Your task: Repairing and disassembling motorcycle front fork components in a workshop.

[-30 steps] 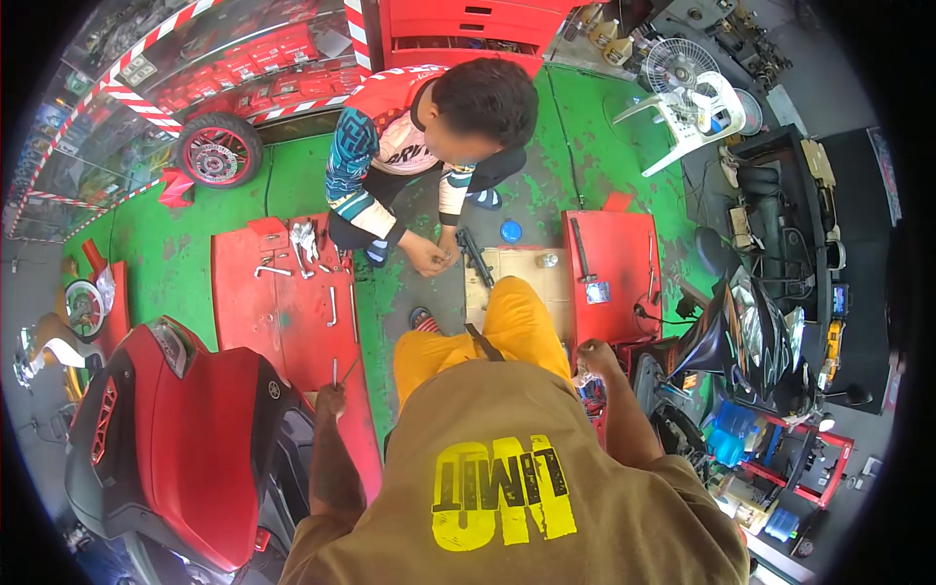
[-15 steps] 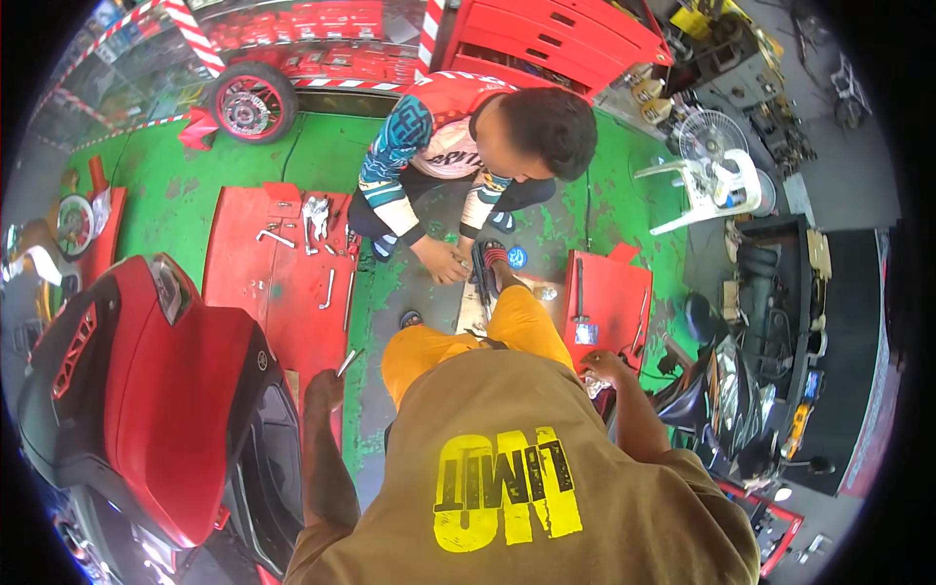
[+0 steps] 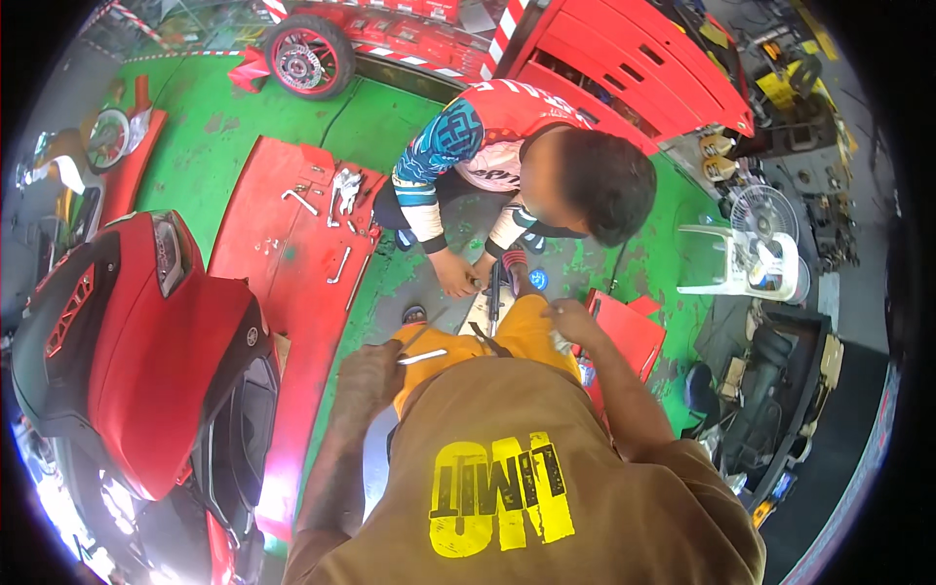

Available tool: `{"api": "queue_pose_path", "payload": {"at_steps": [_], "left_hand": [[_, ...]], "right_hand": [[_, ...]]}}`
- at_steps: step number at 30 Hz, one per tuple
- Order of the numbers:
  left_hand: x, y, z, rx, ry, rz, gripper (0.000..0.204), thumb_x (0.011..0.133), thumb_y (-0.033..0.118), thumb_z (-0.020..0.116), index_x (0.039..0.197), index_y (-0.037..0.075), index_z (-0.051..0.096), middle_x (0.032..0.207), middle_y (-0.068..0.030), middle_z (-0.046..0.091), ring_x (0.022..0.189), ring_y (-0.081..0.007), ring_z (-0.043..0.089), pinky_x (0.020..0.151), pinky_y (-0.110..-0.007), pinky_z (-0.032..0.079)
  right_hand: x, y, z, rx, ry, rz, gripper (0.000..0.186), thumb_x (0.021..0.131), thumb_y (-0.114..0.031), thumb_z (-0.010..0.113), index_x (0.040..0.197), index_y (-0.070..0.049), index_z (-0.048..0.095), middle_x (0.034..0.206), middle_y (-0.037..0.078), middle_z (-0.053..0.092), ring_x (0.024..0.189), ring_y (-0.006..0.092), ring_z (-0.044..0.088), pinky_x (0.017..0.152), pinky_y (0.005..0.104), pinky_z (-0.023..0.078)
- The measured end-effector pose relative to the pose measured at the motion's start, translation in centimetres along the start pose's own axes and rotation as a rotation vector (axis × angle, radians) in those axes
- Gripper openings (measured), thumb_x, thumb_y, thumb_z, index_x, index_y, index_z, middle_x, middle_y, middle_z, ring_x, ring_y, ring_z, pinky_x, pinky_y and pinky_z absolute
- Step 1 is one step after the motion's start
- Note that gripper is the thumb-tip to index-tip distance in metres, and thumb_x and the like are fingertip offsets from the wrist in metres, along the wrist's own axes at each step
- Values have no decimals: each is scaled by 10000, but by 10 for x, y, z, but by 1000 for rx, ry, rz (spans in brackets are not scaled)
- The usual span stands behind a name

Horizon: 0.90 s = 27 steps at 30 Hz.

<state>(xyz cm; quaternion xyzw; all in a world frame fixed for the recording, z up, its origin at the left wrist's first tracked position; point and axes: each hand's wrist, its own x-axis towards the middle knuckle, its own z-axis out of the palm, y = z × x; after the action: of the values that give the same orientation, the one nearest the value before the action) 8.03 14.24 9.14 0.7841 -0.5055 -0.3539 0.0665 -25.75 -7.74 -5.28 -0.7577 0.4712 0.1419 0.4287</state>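
My left hand (image 3: 369,375) is closed on slim metal tools (image 3: 424,355) that reach over my orange trousers. My right hand (image 3: 570,322) hangs near my right thigh, closed on a small pale item (image 3: 563,342), perhaps a rag. Ahead of me a co-worker (image 3: 517,166) squats with both hands (image 3: 458,273) at a long black metal part (image 3: 494,297) on cardboard (image 3: 480,320). My sandalled right foot (image 3: 518,270) is beside that part, near a blue lid (image 3: 539,280).
A red scooter (image 3: 146,361) fills the left. Red mats (image 3: 244,234) hold wrenches (image 3: 299,200). A spare wheel (image 3: 308,56), red tool cabinet (image 3: 624,58), white chair (image 3: 717,258), fan (image 3: 763,216) and dark seat parts (image 3: 765,390) surround us.
My view has turned, shifting the room. My right foot has come forward beside the black part. Both my hands have moved up and inward from my sides, still holding their items.
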Motion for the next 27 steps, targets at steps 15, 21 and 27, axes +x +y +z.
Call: {"api": "queue_pose_path", "payload": {"at_steps": [15, 21, 27], "left_hand": [[177, 161, 122, 221, -370, 159, 154, 763, 170, 608, 816, 32, 652, 768, -106, 669, 679, -214, 680, 550, -331, 533], [175, 116, 140, 145, -221, 265, 137, 793, 127, 518, 804, -3, 562, 610, -126, 613, 544, -257, 640, 450, -370, 490], [176, 85, 148, 80, -253, 257, 201, 794, 116, 517, 883, -63, 537, 596, -142, 608, 522, -287, 633, 420, -399, 483]], "right_hand": [[157, -5, 91, 928, -701, 744, 389, 871, -365, 577, 908, 22, 580, 655, 80, 541, 486, 197, 524, 442, 349, 459], [150, -35, 101, 800, -598, 832, 403, 827, -373, 615, 937, 12, 570, 709, 86, 543, 487, 175, 494, 435, 309, 432], [153, -52, 95, 876, -628, 899, 355, 858, -383, 602, 870, -32, 547, 539, 17, 448, 372, 146, 423, 391, 294, 430]]}}
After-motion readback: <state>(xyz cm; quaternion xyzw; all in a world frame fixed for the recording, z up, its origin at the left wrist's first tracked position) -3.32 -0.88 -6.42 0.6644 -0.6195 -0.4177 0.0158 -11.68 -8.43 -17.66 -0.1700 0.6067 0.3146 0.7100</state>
